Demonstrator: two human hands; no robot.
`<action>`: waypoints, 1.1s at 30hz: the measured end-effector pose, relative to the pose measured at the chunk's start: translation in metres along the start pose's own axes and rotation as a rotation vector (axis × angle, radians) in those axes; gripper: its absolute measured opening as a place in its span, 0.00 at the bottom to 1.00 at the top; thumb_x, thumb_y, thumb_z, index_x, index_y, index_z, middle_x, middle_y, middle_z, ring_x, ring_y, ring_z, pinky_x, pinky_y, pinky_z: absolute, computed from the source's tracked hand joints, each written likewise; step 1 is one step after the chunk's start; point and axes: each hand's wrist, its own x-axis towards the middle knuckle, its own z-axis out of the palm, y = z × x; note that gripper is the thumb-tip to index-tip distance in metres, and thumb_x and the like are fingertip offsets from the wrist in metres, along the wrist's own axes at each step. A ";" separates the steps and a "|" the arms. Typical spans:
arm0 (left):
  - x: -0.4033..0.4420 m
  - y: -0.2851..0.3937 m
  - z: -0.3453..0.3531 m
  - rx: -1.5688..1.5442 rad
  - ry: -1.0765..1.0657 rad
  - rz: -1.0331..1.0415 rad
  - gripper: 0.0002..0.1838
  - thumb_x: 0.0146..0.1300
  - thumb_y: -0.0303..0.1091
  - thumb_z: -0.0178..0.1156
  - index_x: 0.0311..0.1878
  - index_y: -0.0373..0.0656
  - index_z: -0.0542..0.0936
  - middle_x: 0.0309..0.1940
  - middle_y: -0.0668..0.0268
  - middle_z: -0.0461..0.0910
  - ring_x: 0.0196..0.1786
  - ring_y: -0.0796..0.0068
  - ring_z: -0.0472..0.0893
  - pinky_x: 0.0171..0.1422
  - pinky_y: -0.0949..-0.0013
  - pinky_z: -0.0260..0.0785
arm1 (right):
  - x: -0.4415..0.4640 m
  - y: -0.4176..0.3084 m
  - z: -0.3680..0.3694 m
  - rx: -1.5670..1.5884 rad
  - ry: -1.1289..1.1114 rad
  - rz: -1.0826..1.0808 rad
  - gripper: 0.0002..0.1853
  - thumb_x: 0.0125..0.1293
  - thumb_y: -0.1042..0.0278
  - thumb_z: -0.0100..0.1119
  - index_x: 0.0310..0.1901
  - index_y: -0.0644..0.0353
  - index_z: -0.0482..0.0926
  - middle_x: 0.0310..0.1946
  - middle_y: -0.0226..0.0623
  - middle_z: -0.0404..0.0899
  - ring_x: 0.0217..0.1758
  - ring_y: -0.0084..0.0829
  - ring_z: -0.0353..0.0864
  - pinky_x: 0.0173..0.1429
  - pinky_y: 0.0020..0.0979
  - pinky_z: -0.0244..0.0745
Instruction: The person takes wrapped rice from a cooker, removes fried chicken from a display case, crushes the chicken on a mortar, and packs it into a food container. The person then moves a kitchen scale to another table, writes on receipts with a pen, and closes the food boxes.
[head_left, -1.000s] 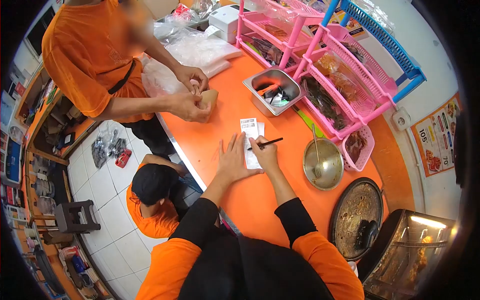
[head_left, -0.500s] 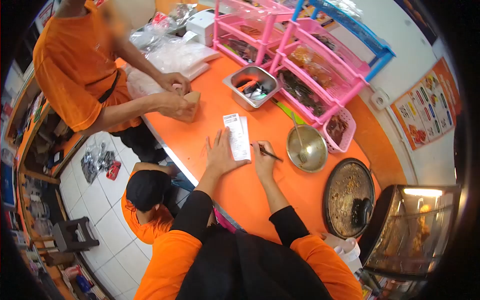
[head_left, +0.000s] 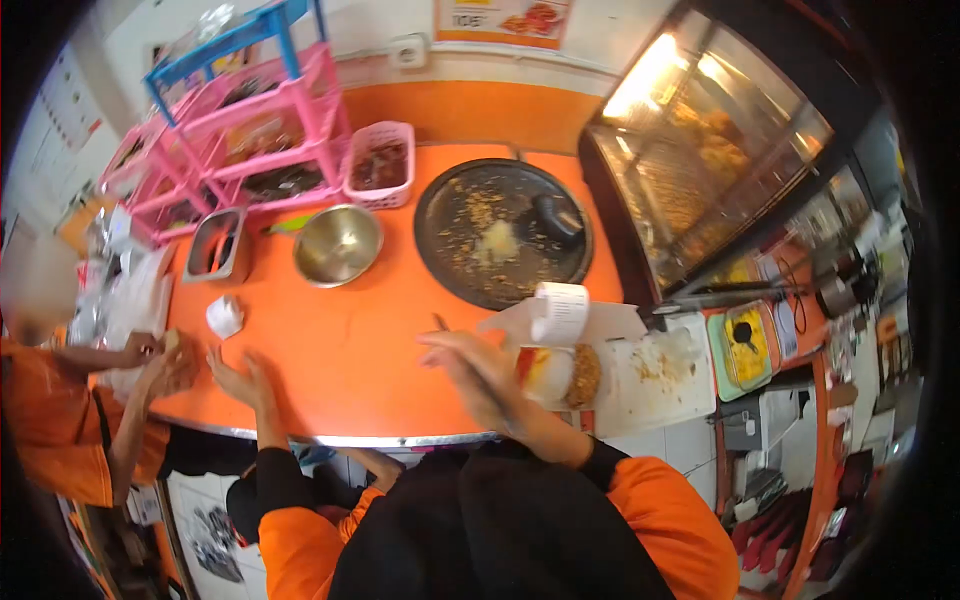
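Right hand [head_left: 478, 375] now, holding a dark pen [head_left: 490, 396] aslant, one end jutting past the fingers, exact pinch too blurred to tell! Left hand [head_left: 245, 382], fingers spread, a small white bundle [head_left: 225, 317] just beyond; farther back, a metal bowl [head_left: 339, 247].

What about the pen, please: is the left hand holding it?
No, the dark pen is in the right hand; the left hand appears empty.

One pen [head_left: 491, 393], one metal bowl [head_left: 337, 258], one dark round tray [head_left: 438, 232].
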 end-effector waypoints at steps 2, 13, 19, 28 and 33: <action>-0.008 0.030 0.004 -0.023 0.052 -0.077 0.27 0.59 0.34 0.61 0.59 0.30 0.68 0.54 0.49 0.74 0.60 0.51 0.72 0.67 0.54 0.60 | -0.011 -0.008 -0.068 -0.443 0.186 -0.298 0.10 0.71 0.68 0.50 0.42 0.64 0.80 0.44 0.44 0.74 0.42 0.30 0.77 0.47 0.26 0.72; -0.066 0.402 -0.047 -0.988 -0.791 -0.148 0.13 0.58 0.32 0.66 0.43 0.37 0.77 0.34 0.63 0.79 0.39 0.74 0.78 0.46 0.72 0.70 | -0.088 0.012 -0.190 -0.453 0.453 0.244 0.13 0.70 0.62 0.52 0.41 0.65 0.80 0.33 0.38 0.78 0.37 0.30 0.78 0.45 0.31 0.71; -0.063 0.413 -0.097 -1.051 -1.243 -0.010 0.10 0.58 0.27 0.65 0.39 0.34 0.76 0.30 0.63 0.74 0.38 0.75 0.78 0.43 0.71 0.71 | -0.067 0.001 -0.173 0.362 0.172 0.495 0.12 0.61 0.69 0.65 0.44 0.66 0.81 0.38 0.37 0.83 0.39 0.23 0.81 0.44 0.24 0.74; -0.125 0.331 -0.126 -0.906 -0.955 0.016 0.11 0.51 0.23 0.65 0.40 0.41 0.83 0.37 0.64 0.79 0.39 0.66 0.80 0.46 0.65 0.72 | -0.064 -0.045 -0.167 0.441 -0.210 0.162 0.16 0.53 0.75 0.70 0.44 0.67 0.81 0.35 0.36 0.83 0.37 0.22 0.80 0.43 0.27 0.75; -0.111 0.270 -0.130 -0.540 -0.613 -0.217 0.17 0.51 0.25 0.65 0.44 0.54 0.85 0.49 0.60 0.78 0.59 0.60 0.72 0.61 0.54 0.65 | -0.058 -0.072 -0.144 0.559 -0.617 0.199 0.19 0.56 0.77 0.67 0.51 0.67 0.78 0.39 0.36 0.83 0.43 0.23 0.79 0.49 0.25 0.72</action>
